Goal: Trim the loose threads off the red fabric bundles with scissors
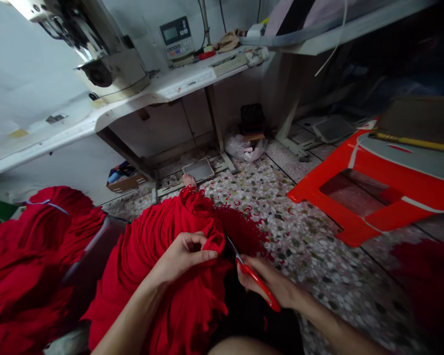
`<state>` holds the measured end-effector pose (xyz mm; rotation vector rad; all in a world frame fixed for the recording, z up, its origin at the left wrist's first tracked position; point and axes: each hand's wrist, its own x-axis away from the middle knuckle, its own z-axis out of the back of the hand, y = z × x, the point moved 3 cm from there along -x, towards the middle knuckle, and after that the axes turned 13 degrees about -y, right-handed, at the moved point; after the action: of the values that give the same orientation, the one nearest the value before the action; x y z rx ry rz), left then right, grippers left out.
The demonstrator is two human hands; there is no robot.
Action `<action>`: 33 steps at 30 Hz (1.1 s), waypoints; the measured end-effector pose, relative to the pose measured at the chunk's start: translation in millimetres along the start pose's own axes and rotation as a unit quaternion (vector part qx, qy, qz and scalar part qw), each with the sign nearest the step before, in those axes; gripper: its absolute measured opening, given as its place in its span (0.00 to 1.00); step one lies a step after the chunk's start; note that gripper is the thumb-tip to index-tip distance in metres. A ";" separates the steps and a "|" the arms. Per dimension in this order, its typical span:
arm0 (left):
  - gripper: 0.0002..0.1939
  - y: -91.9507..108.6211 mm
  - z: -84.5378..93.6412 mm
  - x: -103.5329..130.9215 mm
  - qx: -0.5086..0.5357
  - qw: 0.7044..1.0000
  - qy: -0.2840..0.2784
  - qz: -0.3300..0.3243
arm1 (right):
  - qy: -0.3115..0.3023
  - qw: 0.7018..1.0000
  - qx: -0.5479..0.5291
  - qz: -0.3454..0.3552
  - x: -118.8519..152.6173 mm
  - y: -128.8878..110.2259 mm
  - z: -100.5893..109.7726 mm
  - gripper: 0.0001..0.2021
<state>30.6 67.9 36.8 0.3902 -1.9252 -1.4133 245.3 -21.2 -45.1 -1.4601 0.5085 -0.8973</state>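
A large heap of red fabric [144, 246] lies across the lap in layered folds. My left hand [187, 254] pinches an edge of this fabric between thumb and fingers, near the heap's right side. Just to the right, my right hand [262, 281] is wrapped round red-handled scissors [259, 283], whose blades point up and left toward the held edge. The blade tips lie close to the fabric; whether they touch it I cannot tell. Red scraps [244, 231] are scattered beyond the scissors on the floor.
A sewing machine [111, 69] stands on a white table [133, 106] at the upper left, beside a control panel [176, 39]. More red fabric [33, 246] fills a bin at the left. An orange stool [370, 197] stands at the right. A bare foot [189, 181] rests near a pedal.
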 end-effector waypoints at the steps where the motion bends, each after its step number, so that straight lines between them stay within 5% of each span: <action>1: 0.15 0.7 -0.4 -0.1 -0.001 1.000 0.003 0.002 | 0.006 1.000 0.024 0.002 1.6 2.2 -0.3 0.24; 12: 0.21 9.2 -0.5 -11.5 -0.017 0.998 -0.020 0.062 | -0.014 0.995 0.099 -0.005 -7.4 -14.5 4.4 0.17; 23: 0.21 2.4 9.5 -17.7 -0.028 0.995 -0.019 0.090 | 0.022 0.996 -0.050 -0.073 -15.7 2.5 -8.6 0.24; 33: 0.21 4.3 3.7 -24.4 -0.054 0.992 -0.042 0.103 | 0.017 1.000 0.026 0.002 -6.6 3.7 -4.7 0.21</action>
<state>46.0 86.9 31.3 0.0793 -1.8844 -1.4087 238.5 -19.5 -50.6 -1.3980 0.5103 -0.9266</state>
